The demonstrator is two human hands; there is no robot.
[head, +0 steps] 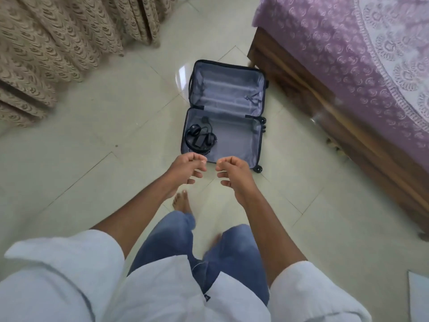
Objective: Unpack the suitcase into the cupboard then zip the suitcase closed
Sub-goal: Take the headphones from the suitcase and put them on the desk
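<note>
A small dark suitcase [234,140] lies open flat on the tiled floor, grey lining showing in both halves. In the near half's left corner sits a black bundle of headphones, a charger brick and cables [200,137]. The far half holds nothing I can see. My left hand [186,168] and my right hand [234,174] hover side by side just in front of the suitcase's near edge, fingers loosely curled, holding nothing. No cupboard is in view.
A wooden bed [325,108] with a purple patterned cover [348,54] stands at the right, close to the suitcase. Beige patterned curtains [58,43] hang at the upper left. My bare foot [182,202] stands on the pale floor tiles [92,135].
</note>
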